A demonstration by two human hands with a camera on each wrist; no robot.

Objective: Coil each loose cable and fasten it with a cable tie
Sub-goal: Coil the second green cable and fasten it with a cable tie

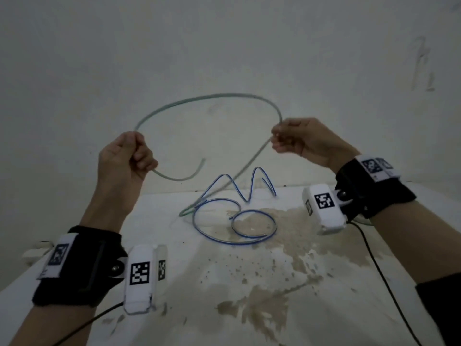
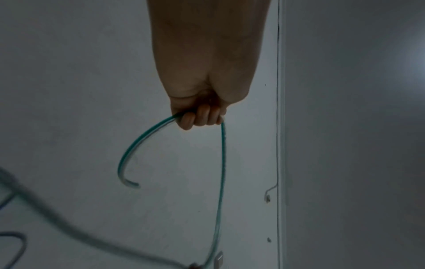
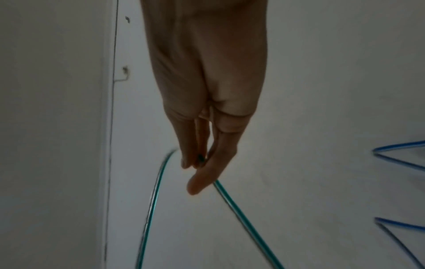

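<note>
A green cable point(image 1: 207, 97) arches in the air between both hands above the white table point(image 1: 324, 308). My left hand point(image 1: 129, 156) grips it in a fist near its free end, which curls off to the right; the left wrist view shows the fingers point(image 2: 200, 116) curled round the green cable point(image 2: 128, 154). My right hand point(image 1: 287, 138) pinches the green cable point(image 3: 151, 200) between thumb and fingertips point(image 3: 195, 182) further along. From there it slopes down to the table. A blue cable point(image 1: 239, 216) lies in loose loops and bends on the table below.
A bare wall point(image 1: 224, 46) rises just behind the table's far edge. Brownish stains point(image 1: 294, 236) cover the table's middle and front. Black wrist-camera leads point(image 1: 389, 283) trail off both wrists toward me. A small white object point(image 1: 35, 250) sits at the left edge.
</note>
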